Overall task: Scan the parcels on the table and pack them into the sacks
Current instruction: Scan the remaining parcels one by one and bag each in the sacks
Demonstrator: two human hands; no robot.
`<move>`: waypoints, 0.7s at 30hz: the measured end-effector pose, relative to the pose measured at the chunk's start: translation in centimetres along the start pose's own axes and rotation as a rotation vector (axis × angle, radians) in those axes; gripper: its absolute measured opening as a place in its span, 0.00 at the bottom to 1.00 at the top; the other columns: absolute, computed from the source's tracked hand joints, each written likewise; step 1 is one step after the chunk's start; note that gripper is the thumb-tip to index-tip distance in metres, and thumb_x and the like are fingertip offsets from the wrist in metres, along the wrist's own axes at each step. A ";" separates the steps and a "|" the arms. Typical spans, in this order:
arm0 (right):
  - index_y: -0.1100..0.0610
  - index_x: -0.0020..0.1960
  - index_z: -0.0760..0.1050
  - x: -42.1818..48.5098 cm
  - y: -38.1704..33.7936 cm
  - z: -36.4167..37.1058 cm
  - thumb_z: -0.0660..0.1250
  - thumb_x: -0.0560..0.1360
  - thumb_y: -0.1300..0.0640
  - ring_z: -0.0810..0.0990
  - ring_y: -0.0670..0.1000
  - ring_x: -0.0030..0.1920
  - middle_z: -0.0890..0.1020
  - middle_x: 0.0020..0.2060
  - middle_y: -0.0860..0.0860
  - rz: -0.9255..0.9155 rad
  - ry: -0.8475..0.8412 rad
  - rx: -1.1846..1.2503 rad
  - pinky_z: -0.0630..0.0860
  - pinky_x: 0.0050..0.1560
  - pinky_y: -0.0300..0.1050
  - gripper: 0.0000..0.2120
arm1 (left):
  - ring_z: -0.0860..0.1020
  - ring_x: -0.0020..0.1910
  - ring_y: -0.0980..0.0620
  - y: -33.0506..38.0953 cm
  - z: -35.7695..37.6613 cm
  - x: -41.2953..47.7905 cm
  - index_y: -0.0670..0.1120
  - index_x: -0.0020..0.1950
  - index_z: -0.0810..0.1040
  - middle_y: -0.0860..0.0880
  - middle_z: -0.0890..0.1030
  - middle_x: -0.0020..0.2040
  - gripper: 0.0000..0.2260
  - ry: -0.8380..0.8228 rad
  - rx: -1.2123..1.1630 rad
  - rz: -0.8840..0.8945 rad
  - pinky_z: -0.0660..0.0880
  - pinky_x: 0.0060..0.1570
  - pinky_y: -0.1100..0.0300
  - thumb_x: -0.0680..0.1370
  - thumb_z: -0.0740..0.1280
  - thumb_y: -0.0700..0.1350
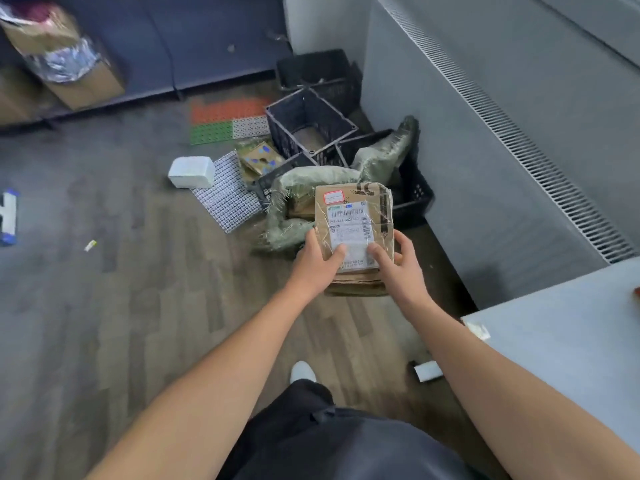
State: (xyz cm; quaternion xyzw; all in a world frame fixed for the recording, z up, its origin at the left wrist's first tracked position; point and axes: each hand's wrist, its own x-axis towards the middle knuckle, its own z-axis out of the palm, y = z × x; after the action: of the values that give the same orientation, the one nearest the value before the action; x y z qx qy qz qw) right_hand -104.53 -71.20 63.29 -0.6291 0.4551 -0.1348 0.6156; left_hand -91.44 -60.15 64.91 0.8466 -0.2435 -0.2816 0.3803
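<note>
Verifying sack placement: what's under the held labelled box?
Green sack shows beneath the labelled box, on its left; brown cardboard at its near edge. Left hand and right hand grip it; the rest underneath is covered.

parcel (pixel 353 216): brown cardboard; white label with black barcode; small red-bordered sticker;
sack (pixel 304 181): dull green, woven;
crates (pixel 308 123): black, lattice walls;
mats (pixel 228 112): orange, green and white, dotted with holes;
floor (pixel 138 306): grey-brown wood-plank pattern;
block (pixel 191 172): white;
table (pixel 571 341): pale blue-grey;
shoe (pixel 302 372): white

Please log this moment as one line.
left hand: grips box | right hand: grips box | box: label up | sack: green, on floor by crates
</note>
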 end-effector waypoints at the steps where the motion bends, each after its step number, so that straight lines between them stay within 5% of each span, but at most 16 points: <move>1: 0.25 0.59 0.64 0.6 -0.3 1.2 0.69 0.69 0.33 0.82 0.47 0.57 0.81 0.58 0.41 -0.001 0.001 -0.001 0.78 0.61 0.57 0.22 | 0.77 0.60 0.48 -0.5 -1.1 0.8 0.47 0.62 0.64 0.51 0.78 0.63 0.19 -0.008 0.007 -0.004 0.73 0.57 0.51 0.78 0.65 0.55; 7: 0.36 0.69 0.65 3.6 -2.3 6.5 0.69 0.69 0.35 0.82 0.46 0.57 0.82 0.56 0.41 0.019 0.006 0.011 0.78 0.61 0.55 0.30 | 0.76 0.60 0.48 -2.6 -5.2 5.2 0.47 0.63 0.63 0.51 0.77 0.64 0.20 -0.042 0.004 -0.025 0.73 0.58 0.50 0.78 0.64 0.56; 15: 0.38 0.72 0.63 9.6 -2.5 7.3 0.68 0.69 0.32 0.83 0.46 0.56 0.82 0.58 0.42 0.106 0.016 0.000 0.80 0.59 0.56 0.34 | 0.75 0.60 0.50 -3.6 -4.4 11.8 0.48 0.63 0.64 0.51 0.76 0.64 0.21 -0.127 -0.030 -0.055 0.72 0.61 0.47 0.78 0.64 0.58; 21: 0.38 0.72 0.62 15.9 -1.2 6.5 0.69 0.71 0.34 0.82 0.48 0.58 0.80 0.62 0.43 0.188 -0.016 -0.011 0.80 0.60 0.56 0.33 | 0.68 0.71 0.50 -3.5 -3.4 18.1 0.50 0.77 0.57 0.51 0.69 0.73 0.27 -0.175 -0.019 -0.129 0.65 0.69 0.52 0.82 0.58 0.58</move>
State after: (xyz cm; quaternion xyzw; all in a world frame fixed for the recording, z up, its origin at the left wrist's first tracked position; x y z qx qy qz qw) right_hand -90.56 -78.94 56.78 -0.5880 0.5079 -0.0692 0.6258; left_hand -75.41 -67.76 58.76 0.8291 -0.2180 -0.3806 0.3466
